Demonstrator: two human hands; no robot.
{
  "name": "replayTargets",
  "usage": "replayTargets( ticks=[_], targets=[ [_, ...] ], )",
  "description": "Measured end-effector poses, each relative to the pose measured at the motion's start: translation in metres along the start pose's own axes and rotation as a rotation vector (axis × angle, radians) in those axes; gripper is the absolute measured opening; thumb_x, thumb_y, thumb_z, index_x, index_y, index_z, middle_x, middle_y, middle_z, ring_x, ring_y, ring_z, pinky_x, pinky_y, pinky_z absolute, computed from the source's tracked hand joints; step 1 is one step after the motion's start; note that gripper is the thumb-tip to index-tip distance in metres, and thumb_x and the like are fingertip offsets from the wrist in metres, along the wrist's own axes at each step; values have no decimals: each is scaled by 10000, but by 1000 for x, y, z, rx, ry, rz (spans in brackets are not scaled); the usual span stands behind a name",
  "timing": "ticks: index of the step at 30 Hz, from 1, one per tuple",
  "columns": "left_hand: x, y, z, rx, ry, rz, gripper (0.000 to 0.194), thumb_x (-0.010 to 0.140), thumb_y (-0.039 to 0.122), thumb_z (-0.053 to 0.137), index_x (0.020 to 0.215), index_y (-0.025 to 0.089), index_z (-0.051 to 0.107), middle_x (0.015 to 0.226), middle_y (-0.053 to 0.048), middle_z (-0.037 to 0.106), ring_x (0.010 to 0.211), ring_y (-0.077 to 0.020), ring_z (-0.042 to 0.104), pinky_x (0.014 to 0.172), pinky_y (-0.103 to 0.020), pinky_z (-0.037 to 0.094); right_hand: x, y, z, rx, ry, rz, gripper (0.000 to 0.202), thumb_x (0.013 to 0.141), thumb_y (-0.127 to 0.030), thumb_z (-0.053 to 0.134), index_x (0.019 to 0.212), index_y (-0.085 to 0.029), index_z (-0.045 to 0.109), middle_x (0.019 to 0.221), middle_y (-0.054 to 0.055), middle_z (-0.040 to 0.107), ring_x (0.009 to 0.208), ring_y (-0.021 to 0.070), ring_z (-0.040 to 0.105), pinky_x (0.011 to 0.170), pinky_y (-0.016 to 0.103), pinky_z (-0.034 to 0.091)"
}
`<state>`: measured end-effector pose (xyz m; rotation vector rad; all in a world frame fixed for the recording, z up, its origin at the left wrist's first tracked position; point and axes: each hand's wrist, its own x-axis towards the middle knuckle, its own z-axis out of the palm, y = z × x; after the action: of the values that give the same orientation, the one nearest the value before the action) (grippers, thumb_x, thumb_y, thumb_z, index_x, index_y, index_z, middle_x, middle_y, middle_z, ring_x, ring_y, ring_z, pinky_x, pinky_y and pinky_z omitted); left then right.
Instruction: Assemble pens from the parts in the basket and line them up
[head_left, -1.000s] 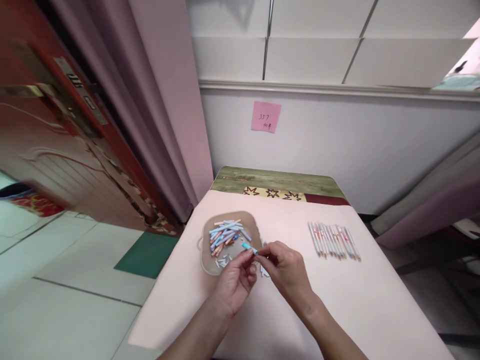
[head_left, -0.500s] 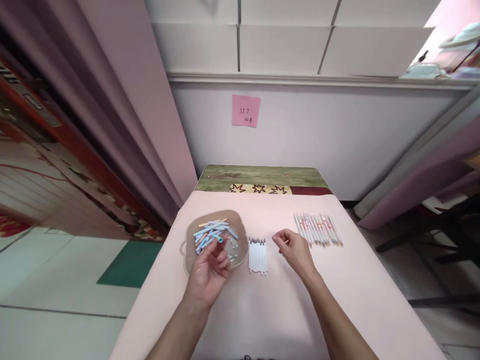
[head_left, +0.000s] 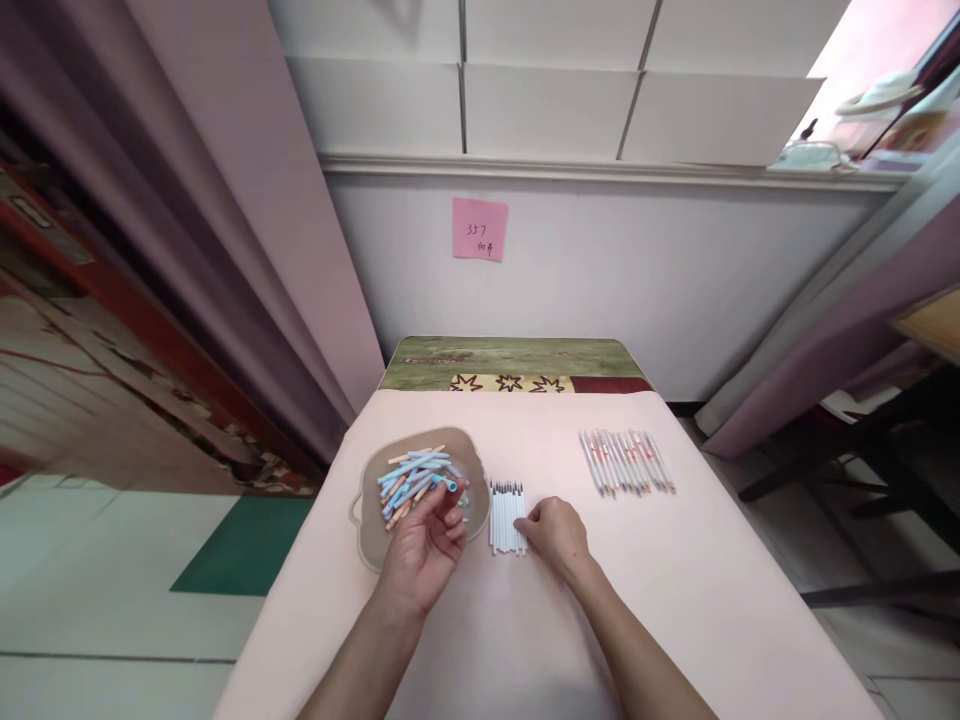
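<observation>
My left hand (head_left: 421,556) is closed around a light blue pen barrel (head_left: 451,486), whose open round end faces up beside my fingertips. It hovers over the near edge of a beige tray (head_left: 369,545) holding a heap of blue, lilac and orange pen barrels (head_left: 409,483). To the right of the tray lies a row of white pen refills (head_left: 505,520) with dark tips pointing away from me. My right hand (head_left: 557,535) pinches at the rightmost refill, thumb and finger together; its grip is partly hidden behind the fingers.
A row of clear-barrelled pens (head_left: 626,462) with reddish marks lies at the right of the pink-covered table (head_left: 517,640). Small clear pieces sit in the tray, partly behind my left hand. A white wall with a pink note (head_left: 480,230) stands behind the table.
My right hand has come down and toward me, from beyond the refills' right side to the rightmost refill. My left hand keeps the blue barrel above the tray. The camera view has shifted slightly.
</observation>
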<state>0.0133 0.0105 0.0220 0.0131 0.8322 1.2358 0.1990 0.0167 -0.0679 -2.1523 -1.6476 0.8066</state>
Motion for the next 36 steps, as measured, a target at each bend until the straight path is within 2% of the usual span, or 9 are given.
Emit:
replayTargets(
  ticks=[4, 9, 13, 17, 19, 23, 26, 31, 36],
  targets=[
    [1, 2, -4, -1, -4, 17, 75, 809, 103, 605, 877, 132, 589, 822, -69, 676, 449, -43, 436, 370, -153, 342, -2, 4, 1, 46, -41, -33, 330, 722, -258, 560, 397, -200, 553, 438, 24, 608, 499, 154, 594, 526, 229, 373],
    [1, 2, -10, 7, 47, 26, 82, 806, 108, 612, 879, 136, 589, 793, -66, 672, 451, -53, 447, 369, -156, 344, -5, 8, -6, 125, -13, -74, 210, 760, -270, 516, 577, -199, 590, 543, 15, 662, 558, 158, 625, 559, 227, 399],
    [0, 16, -22, -43, 57, 61, 49, 847, 109, 557, 871, 114, 600, 774, -68, 667, 450, -50, 448, 362, -150, 350, -9, 9, -18, 210, -1, -124, 176, 814, -269, 441, 696, -210, 556, 548, -16, 642, 550, 150, 629, 597, 233, 432],
    [-5, 39, -33, -120, 79, 127, 109, 881, 107, 506, 858, 81, 609, 735, -62, 657, 442, -41, 445, 355, -142, 360, -14, -3, -30, 534, 12, -151, 91, 810, -302, 497, 786, -217, 518, 624, -27, 635, 529, 150, 609, 517, 235, 443],
    [-8, 45, -35, -130, 97, 160, 113, 879, 95, 505, 843, 76, 610, 721, -60, 658, 444, -42, 461, 356, -139, 371, -19, -19, -38, 742, 4, -171, 175, 799, -362, 566, 749, -214, 486, 635, -24, 610, 543, 147, 603, 477, 222, 441],
    [-20, 32, -30, -79, 118, 123, 105, 867, 93, 530, 913, 81, 623, 800, -87, 695, 460, -51, 511, 368, -141, 409, -40, -60, -48, 996, 0, -338, 226, 790, -376, 651, 769, -196, 515, 589, -55, 515, 516, 102, 548, 467, 190, 438],
    [-29, 14, -24, -44, 123, 22, 122, 834, 95, 585, 949, 94, 626, 840, -94, 712, 468, -62, 546, 371, -146, 430, -60, -81, -45, 1026, 48, -447, 173, 841, -349, 611, 875, -195, 540, 610, -44, 560, 501, 103, 567, 472, 200, 470],
    [-36, 0, -21, -53, 117, -46, 113, 815, 103, 618, 925, 84, 634, 759, -63, 711, 444, -62, 555, 371, -146, 445, -74, -86, -31, 810, 122, -587, 127, 852, -304, 604, 898, -188, 579, 702, 10, 648, 569, 132, 649, 509, 211, 509],
    [-37, -1, -23, -56, 110, -70, 99, 808, 103, 626, 904, 80, 638, 705, -51, 703, 436, -66, 564, 376, -145, 461, -73, -85, -26, 768, 118, -586, 136, 848, -314, 603, 897, -190, 577, 656, 0, 656, 530, 128, 643, 465, 196, 494]
  ],
)
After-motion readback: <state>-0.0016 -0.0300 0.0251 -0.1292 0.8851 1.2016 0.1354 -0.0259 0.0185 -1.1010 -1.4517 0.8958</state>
